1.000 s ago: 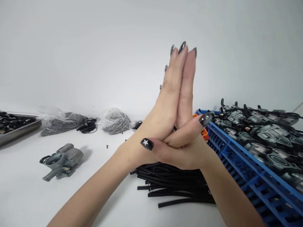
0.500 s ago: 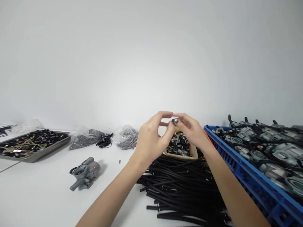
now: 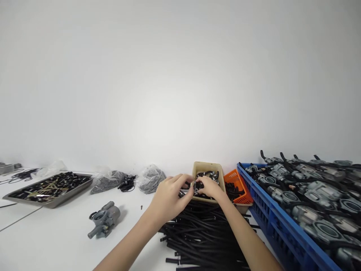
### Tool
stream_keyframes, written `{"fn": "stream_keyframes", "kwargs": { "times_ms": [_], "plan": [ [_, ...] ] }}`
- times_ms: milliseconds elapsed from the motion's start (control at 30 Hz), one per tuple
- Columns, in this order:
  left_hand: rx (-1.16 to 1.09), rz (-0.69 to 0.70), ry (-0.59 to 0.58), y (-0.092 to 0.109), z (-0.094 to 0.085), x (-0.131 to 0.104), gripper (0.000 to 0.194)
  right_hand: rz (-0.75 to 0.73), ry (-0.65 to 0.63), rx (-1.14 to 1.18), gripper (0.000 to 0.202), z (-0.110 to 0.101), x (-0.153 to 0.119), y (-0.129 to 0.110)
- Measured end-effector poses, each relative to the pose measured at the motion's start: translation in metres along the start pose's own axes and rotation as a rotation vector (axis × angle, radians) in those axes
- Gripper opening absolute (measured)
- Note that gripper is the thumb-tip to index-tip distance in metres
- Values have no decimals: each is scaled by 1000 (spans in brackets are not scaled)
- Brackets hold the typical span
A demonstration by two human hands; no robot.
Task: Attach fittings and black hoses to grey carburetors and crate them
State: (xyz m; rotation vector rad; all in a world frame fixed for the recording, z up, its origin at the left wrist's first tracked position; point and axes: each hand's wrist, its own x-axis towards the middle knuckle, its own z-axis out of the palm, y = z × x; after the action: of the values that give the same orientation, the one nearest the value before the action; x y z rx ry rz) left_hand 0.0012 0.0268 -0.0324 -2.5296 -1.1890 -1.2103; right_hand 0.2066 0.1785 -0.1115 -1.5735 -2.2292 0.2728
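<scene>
My left hand (image 3: pixel 172 197) and my right hand (image 3: pixel 211 187) meet at the near edge of a cream tray (image 3: pixel 209 166). Pinched between their fingertips is a small shiny metal part (image 3: pixel 195 190), too small and half covered to name. Behind the fingers, the tray holds short black hose pieces (image 3: pixel 213 175) with metal bits. Long black rubber hoses (image 3: pixel 203 237) lie in a heap under my forearms. To the left, a grey metal carburetor (image 3: pixel 105 219) rests alone on the white table.
A blue crate (image 3: pixel 275 220) full of carburetors with hoses stands at the right. Next to it is an orange basket (image 3: pixel 244 188) of black pieces. Clear bags (image 3: pixel 151 180) of small parts and a metal tray (image 3: pixel 53 201) of mixed parts sit at the left.
Both hands have come down from above the cream tray to its near edge, still together on the small part. The view has tilted up, bringing the orange basket into sight.
</scene>
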Motion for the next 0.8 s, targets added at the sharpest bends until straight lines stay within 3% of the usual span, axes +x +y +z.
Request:
{"fn": "stream_keyframes", "kwargs": {
  "times_ms": [100,233,333,433,633,733,800],
  "plan": [
    [95,-94,-246,-23,-9,-38,26,5,35,32,36,-5,3,6],
    [190,-454,-420,-81,-39,-109,42,-19,45,125,35,-2,10,17],
    [336,-670,-332,-125,-69,-162,42,-30,48,135,36,1,12,20],
    [444,-824,-197,-148,-88,-198,42,-18,48,127,36,-2,10,17],
    [549,-867,-31,-172,-93,-224,53,24,43,100,33,-13,4,10],
    [533,-911,-50,-199,-96,-233,75,67,23,67,34,-18,2,12],
    [465,-937,-78,-215,-99,-238,70,94,23,51,33,-20,2,14]
  ]
}}
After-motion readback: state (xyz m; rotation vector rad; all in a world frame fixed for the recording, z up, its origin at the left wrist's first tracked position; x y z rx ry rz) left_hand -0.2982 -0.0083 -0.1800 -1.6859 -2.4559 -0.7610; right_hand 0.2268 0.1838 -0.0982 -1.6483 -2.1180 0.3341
